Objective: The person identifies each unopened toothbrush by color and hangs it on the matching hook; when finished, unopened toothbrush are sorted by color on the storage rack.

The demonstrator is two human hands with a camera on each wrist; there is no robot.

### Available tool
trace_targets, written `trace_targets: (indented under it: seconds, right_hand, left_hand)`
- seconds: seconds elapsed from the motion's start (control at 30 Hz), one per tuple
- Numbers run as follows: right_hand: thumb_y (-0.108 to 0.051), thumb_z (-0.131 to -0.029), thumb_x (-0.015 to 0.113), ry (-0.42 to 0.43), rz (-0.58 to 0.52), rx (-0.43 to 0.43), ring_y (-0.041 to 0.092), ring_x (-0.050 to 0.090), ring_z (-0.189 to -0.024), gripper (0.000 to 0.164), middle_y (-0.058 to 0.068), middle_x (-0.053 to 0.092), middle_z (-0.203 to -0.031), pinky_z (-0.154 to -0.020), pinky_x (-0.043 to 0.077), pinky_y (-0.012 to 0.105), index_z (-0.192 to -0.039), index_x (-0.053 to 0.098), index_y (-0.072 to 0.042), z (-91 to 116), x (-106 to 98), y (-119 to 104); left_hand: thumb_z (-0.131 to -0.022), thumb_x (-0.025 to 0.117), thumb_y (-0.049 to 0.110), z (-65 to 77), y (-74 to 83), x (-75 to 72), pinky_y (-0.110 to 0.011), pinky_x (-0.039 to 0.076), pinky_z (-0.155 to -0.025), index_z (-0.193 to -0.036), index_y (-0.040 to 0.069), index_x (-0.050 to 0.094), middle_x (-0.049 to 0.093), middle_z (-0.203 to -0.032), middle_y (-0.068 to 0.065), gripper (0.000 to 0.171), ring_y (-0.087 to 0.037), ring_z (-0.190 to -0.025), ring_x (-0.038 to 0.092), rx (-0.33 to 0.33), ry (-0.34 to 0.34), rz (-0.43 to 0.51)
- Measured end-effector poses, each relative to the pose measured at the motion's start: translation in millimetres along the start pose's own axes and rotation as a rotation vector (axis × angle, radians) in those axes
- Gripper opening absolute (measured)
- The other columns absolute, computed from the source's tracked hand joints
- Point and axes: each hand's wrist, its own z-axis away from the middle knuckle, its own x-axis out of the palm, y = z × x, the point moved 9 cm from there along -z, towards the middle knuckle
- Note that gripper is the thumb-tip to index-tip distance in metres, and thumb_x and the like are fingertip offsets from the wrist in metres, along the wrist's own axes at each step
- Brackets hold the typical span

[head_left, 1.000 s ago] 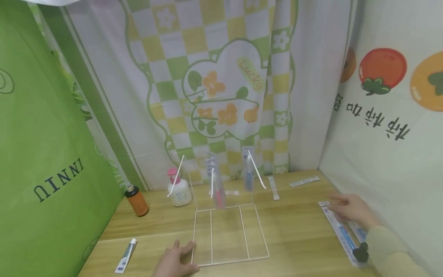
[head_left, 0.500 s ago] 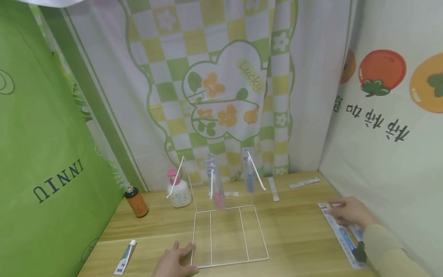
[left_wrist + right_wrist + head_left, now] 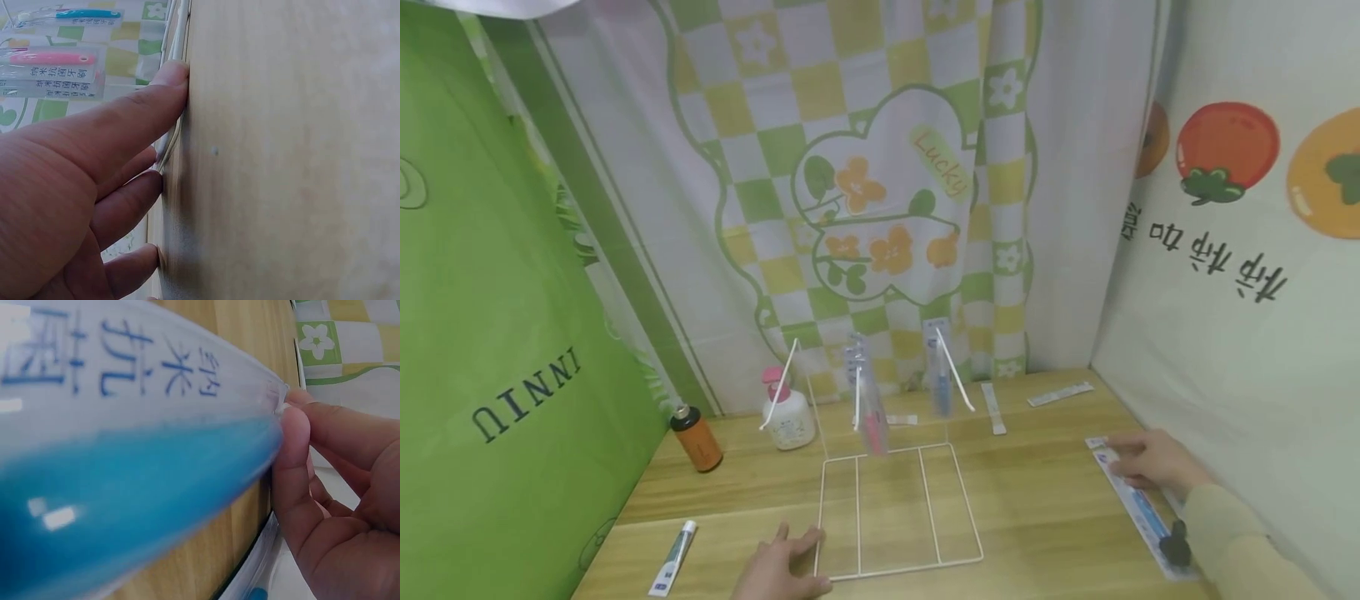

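My left hand (image 3: 778, 567) rests at the front left corner of a white wire display rack (image 3: 858, 517). In the left wrist view the thumb (image 3: 172, 74) lies on the rack's wire, and the other fingertips reach the table edge. Far right, my right hand (image 3: 1157, 462) pinches the end of a clear-packed blue toothbrush (image 3: 150, 475) between thumb and fingers. Another clear pack (image 3: 256, 569) with a bit of blue lies below it on the table. From the rack's hooks hang pink toothbrush packs (image 3: 872, 421) and a blue toothbrush pack (image 3: 938, 379); the left hook (image 3: 784, 383) bears nothing.
At the back left stand a white pump bottle (image 3: 790, 419) with a pink top and an orange bottle (image 3: 698, 442) with a black cap. A toothpaste tube (image 3: 673, 558) lies front left. Narrow packets (image 3: 992, 408) lie behind the rack. Cloth walls enclose the table.
My right hand has shifted slightly left over the toothbrush packs, and the pack showing beside the wrist earlier is now mostly hidden. The left hand stays at the rack corner.
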Motion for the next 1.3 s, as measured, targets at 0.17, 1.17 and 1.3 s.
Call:
trace_targets:
  seconds: [0.17,1.17,1.3]
  right_hand:
    - [-0.001,-0.092,0.08,-0.04,-0.005,-0.021,0.02,0.071,-0.075,0.063,0.032,0.064,-0.118,-0.066,0.065,0.03,-0.145,0.052,0.015,5,2,-1]
    - [-0.006,-0.093,0.08,0.07,0.034,0.072,0.026,0.071,-0.079,0.059,0.04,0.06,-0.135,-0.071,0.065,0.039,-0.146,0.057,0.009,6,-3,-4]
    - [-0.013,-0.092,0.081,0.092,0.201,0.011,0.05,0.069,-0.105,0.054,0.037,0.066,-0.129,-0.089,0.059,0.061,-0.139,0.065,0.006,3,-6,-16]
  left_hand:
    - [-0.073,0.097,0.047,2.0,1.3,0.1,-0.095,0.028,-0.097,-0.144,0.025,0.071,0.043,-0.152,-0.047,0.079,-0.088,-0.124,0.033,0.008,0.0,-0.006]
    - [-0.074,0.095,0.054,2.4,2.9,0.8,-0.092,0.033,-0.099,-0.145,0.027,0.071,0.045,-0.153,-0.045,0.079,-0.083,-0.129,0.037,0.024,0.027,-0.053]
    - [-0.074,0.095,0.054,0.3,1.4,1.5,-0.092,0.033,-0.099,-0.145,0.026,0.07,0.045,-0.153,-0.045,0.08,-0.084,-0.128,0.037,0.02,0.02,-0.055]
